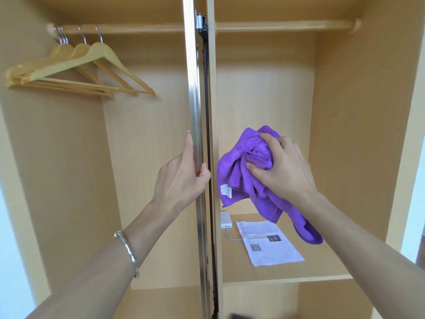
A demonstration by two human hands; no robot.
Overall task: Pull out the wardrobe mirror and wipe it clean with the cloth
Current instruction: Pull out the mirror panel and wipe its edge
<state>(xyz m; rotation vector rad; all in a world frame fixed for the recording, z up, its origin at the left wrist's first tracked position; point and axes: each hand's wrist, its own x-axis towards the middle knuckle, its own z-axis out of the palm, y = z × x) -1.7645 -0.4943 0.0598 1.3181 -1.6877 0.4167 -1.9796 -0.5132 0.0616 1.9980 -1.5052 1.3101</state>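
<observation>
The wardrobe mirror (195, 93) shows edge-on as a tall silver metal frame beside the central wooden divider, with a black slide rail behind it. My left hand (184, 173) is wrapped around that frame edge at mid height, fingers curled behind it. The mirror's glass face is hidden from this angle. My right hand (281, 166) holds a bunched purple cloth (239, 178) in front of the right compartment, apart from the mirror; the cloth's tail hangs down below my wrist.
Several wooden hangers (80, 70) hang on the rail in the left compartment. On the right compartment's shelf (322, 263) lie a white power bank (226, 221) with a cable and a printed paper sheet (271, 245). A wooden rail (285, 26) spans the right compartment's top.
</observation>
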